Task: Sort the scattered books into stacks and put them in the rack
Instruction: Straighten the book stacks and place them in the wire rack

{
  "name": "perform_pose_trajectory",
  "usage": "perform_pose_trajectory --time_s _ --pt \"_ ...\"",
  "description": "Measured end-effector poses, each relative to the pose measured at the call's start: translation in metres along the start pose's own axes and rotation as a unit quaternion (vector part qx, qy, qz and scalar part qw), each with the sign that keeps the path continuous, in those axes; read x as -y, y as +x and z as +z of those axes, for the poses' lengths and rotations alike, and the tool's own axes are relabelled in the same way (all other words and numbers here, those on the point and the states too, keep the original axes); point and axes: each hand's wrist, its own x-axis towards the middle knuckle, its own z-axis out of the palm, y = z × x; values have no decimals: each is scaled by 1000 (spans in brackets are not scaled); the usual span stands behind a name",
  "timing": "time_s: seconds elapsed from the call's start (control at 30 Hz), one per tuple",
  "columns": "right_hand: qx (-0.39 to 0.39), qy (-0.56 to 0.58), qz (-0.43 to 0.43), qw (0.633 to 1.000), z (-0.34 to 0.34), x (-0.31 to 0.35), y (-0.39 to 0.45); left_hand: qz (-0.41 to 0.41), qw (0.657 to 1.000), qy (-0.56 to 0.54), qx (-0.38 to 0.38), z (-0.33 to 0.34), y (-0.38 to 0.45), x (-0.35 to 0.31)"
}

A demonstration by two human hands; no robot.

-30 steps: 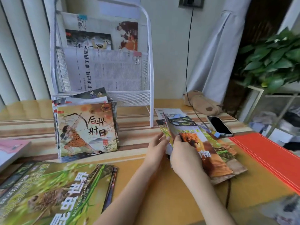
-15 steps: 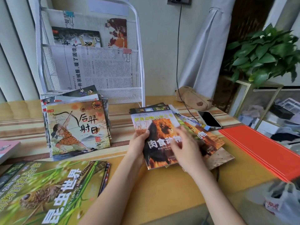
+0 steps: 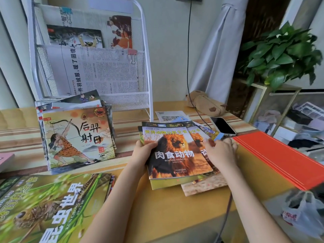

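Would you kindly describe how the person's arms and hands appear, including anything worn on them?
Both forearms are bare as far as the frame shows, with no sleeves visible. The left hand and right hand carry no gloves, and no rings, watch or bracelets are visible.

A lived-in home room, likely a study corner. A white wire rack (image 3: 145, 71) stuffed with newspapers stands on a wooden counter (image 3: 175, 207) strewn with children's picture books (image 3: 77, 137). Right of the rack lie a plush toy (image 3: 205, 103) and phone (image 3: 222, 126); farther right, a curtain (image 3: 219, 50) and leafy houseplant (image 3: 284, 53).
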Motion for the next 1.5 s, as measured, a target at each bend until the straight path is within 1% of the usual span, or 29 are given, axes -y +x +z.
perform_pose_trajectory --time_s 0.07,0.13,0.23,0.37,0.43,0.5,0.53,0.57,0.67,0.73,0.83,0.93,1.03,1.1,1.17,1.23,1.3,1.37,1.43,1.5 --pt "-17 25 -36 999 -3 1 -1 -24 998 -35 35 5 -2 1" --pt "-28 66 -72 995 -8 6 -9 -27 998 -46 36 9 -4 4" --pt "0 134 -84 987 -8 9 -22 -20 998 -50 20 8 -3 5" --pt "10 189 -74 979 -1 3 -23 -5 999 -33 12 5 0 7" --pt "17 197 -59 978 -2 -1 -18 33 999 1 -2 5 1 10" --pt "23 205 -34 978 -4 -3 -13 112 991 67 -23 5 4 11" --pt "30 214 -18 976 -6 -4 -10 137 986 87 -28 5 6 11" --pt "38 223 -4 974 -10 -4 -8 145 984 96 -26 5 6 11" --pt "71 279 36 957 -17 -5 -5 117 990 81 -5 4 5 11" --pt "86 303 42 948 -15 -8 -6 113 991 73 11 3 5 10" --pt "81 291 33 953 -8 -8 -9 131 989 66 21 2 1 9" --pt "77 298 51 950 -5 -8 -10 136 989 43 25 2 -1 9" --pt "75 289 63 952 -10 -7 -6 103 993 41 35 -1 -2 7" --pt "99 295 86 946 -15 -3 -5 67 996 31 48 -3 -2 5" --pt "141 297 93 940 -21 4 -10 45 997 11 59 -4 -4 2" --pt "183 268 69 943 -19 6 -15 35 998 -5 59 -4 -5 -1" --pt "188 268 50 944 -12 6 -21 24 997 -35 64 -5 -6 -5" --pt "190 299 5 935 -9 8 -28 7 994 -56 93 -7 -7 -7" --pt "187 357 -24 915 -10 14 -35 -8 991 -60 123 -7 -12 -8" --pt "171 386 -56 905 -10 17 -36 6 992 -42 123 -3 -20 -11"
